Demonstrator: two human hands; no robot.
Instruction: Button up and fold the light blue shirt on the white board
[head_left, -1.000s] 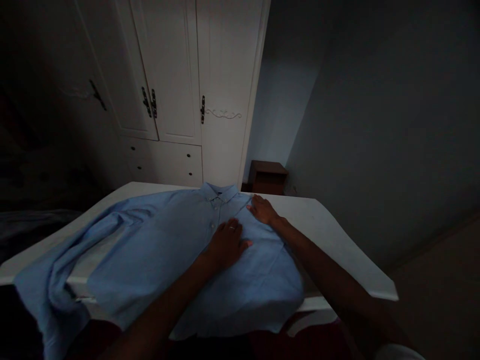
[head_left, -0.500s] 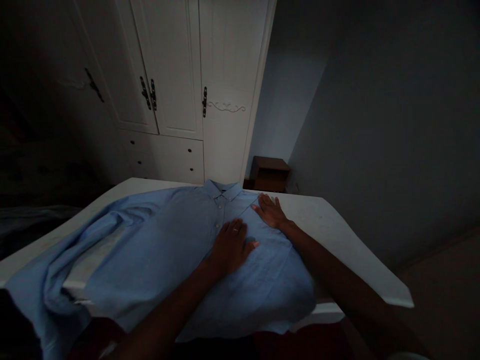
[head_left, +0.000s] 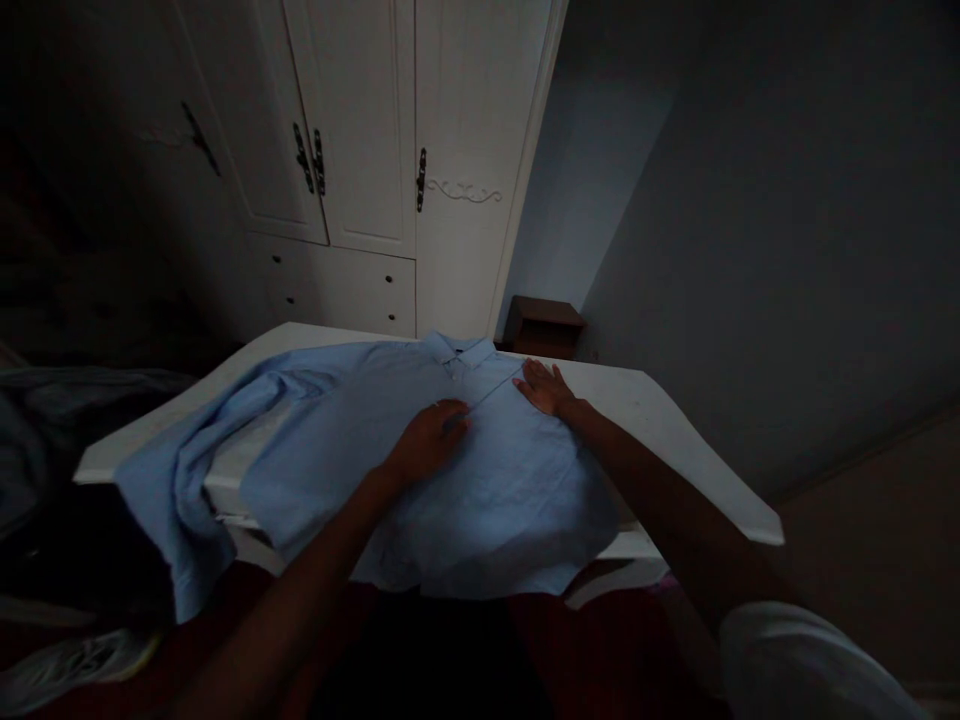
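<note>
A light blue button-up shirt point(head_left: 495, 480) lies spread on a white table point(head_left: 660, 420), collar at the far side. Its hem hangs over the near edge and one sleeve droops off the left end. My left hand point(head_left: 427, 440) rests palm down on the shirt's chest near the button line, fingers flat. My right hand point(head_left: 546, 387) lies flat with fingers spread on the shirt's right shoulder, just beside the collar. Neither hand holds anything.
A white wardrobe point(head_left: 390, 170) with dark handles and drawers stands behind the table. A small brown wooden stand point(head_left: 541, 325) sits in the corner by the grey wall. Dark bedding or cloth point(head_left: 52, 430) lies at the left.
The camera has pulled back and tilted. My left hand slid a little left along the shirt's front. My right hand stays flat by the collar.
</note>
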